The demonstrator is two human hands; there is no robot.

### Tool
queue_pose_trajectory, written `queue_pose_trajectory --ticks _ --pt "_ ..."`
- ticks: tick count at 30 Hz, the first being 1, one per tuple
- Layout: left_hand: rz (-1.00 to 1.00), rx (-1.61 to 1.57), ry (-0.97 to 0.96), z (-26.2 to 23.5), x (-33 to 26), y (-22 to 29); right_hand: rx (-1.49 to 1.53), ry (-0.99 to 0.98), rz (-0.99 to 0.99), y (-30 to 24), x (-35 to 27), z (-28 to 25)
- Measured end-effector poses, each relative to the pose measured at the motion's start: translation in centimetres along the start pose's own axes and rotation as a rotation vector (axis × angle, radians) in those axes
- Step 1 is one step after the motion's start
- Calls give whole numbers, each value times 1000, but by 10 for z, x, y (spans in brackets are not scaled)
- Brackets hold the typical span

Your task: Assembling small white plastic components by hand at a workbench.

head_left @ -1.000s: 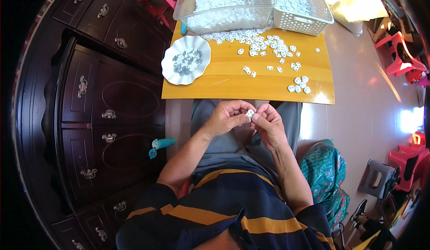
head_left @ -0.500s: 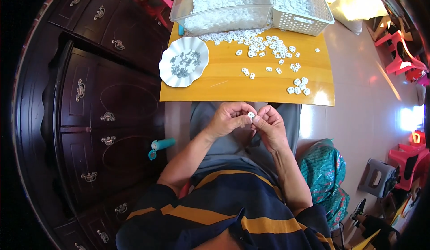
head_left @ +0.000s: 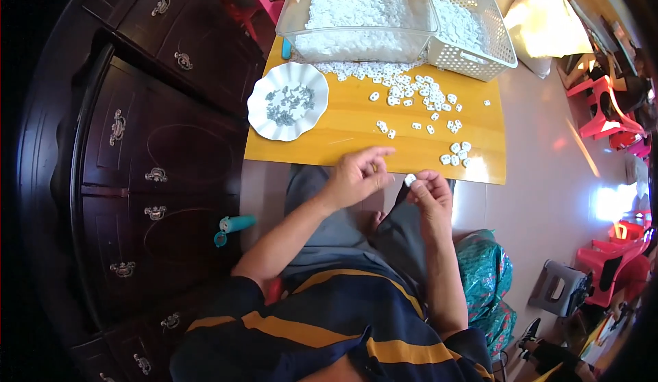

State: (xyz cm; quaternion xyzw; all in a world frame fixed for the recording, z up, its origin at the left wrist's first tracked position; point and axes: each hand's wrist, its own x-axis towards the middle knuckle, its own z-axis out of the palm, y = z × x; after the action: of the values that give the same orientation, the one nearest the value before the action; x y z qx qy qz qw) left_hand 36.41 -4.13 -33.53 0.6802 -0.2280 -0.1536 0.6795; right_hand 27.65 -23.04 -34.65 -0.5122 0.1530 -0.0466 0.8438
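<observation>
Between the thumb and fingers of my right hand (head_left: 432, 193) is a small white plastic piece (head_left: 410, 180), held over my lap just off the table's near edge. My left hand (head_left: 356, 178) is beside it to the left, fingers apart and with nothing visible in them. On the wooden table (head_left: 336, 150), a scalloped white dish (head_left: 258, 111) holds small grey metal-looking bits (head_left: 291, 102). Many white two-holed pieces (head_left: 428, 94) lie scattered toward the back. A small cluster of white pieces (head_left: 456, 154) sits near the right front edge.
At the back stand a clear plastic bin (head_left: 363, 50) and a white perforated basket (head_left: 497, 53), both filled with white pieces. Dark wooden drawers (head_left: 161, 142) line the left side. A teal bottle (head_left: 236, 224) lies at lower left; a shiny green bag (head_left: 480, 265) is by my right arm.
My hands have come apart. The right one has moved slightly right with the white piece, and the left has let go, its fingers opening. The view has shifted a little.
</observation>
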Motion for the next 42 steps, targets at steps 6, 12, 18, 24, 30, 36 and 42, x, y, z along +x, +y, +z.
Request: queue_pose_trajectory --ticks 6,12,18,24,30,36,42 --pt "203 625 152 -11 38 24 -730 202 -306 -34 15 -26" --pt "360 1069 123 6 79 17 -1177 313 -527 -54 18 -24" --pt "340 1211 106 13 111 6 -1271 374 -548 -52 29 -30" --pt "334 1238 70 16 121 2 -1292 390 -543 -55 33 -32" --pt "333 1209 44 18 125 0 -1067 440 -570 -52 33 -34" --pt "390 1232 59 19 128 0 -1216 352 -822 -49 30 -26" --pt "395 1204 66 19 117 4 -1450 278 -906 -34 46 -25"
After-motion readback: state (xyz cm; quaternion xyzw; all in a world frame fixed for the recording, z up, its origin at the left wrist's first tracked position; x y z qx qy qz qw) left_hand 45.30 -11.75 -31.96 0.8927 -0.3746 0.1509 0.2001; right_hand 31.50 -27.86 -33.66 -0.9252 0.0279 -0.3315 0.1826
